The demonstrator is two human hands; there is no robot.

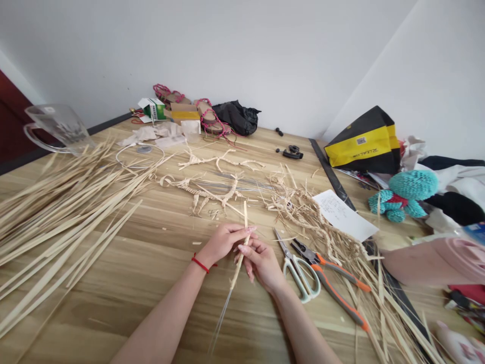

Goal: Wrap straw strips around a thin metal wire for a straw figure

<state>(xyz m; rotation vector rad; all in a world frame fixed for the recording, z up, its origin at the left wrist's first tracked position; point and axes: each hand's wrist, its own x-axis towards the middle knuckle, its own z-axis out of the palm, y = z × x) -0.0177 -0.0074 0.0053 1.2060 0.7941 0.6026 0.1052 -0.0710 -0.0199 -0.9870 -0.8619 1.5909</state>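
Between my two hands is a straw-wrapped wire [236, 273], with bare metal wires sticking out of its lower end toward me. My left hand [225, 242] pinches it near the top, where a flat straw strip end [246, 212] points up. Just below, my right hand [263, 262] grips the same piece with thumb and fingers. Beyond the hands lies a woven straw animal-like figure [206, 192] with legs. To the right of my right hand are scissors [301, 275] with pale handles and pliers [333, 283] with orange and grey grips.
Long straw strips [76, 202] spread over the left side; tangled straw [303, 207] lies right. A glass mug [60, 129] stands far left. At the back are sandals [209, 119] and a black plastic bag [237, 117]. Paper [344, 215] and a turquoise figure [413, 187] lie right.
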